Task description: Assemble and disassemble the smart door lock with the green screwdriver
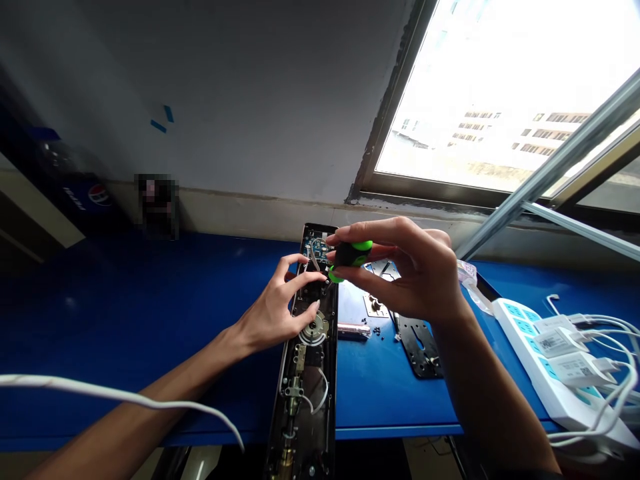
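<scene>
A long black housing (313, 373) lies lengthwise before me and reaches over the table's near edge. Inside it show a blue circuit board (316, 248) at the far end, a round metal part, brass-coloured fittings and thin white wires. My right hand (405, 267) grips a short screwdriver (353, 257) with a black and green handle, its shaft angled down into the housing. My left hand (285, 300) rests over the housing's left side with thumb and fingers apart, fingertips near the screwdriver's lower end. Whether the tip touches a screw is too small to tell.
Right of the housing lie a black plate (420, 348), a metal plate (377, 305), several small screws (377, 331) and a wrapped cylindrical part (354, 331). A white power strip (530, 360) with chargers stands further right. A loose white cable (150, 401) crosses the left foreground. A Pepsi bottle (85, 193) stands back left.
</scene>
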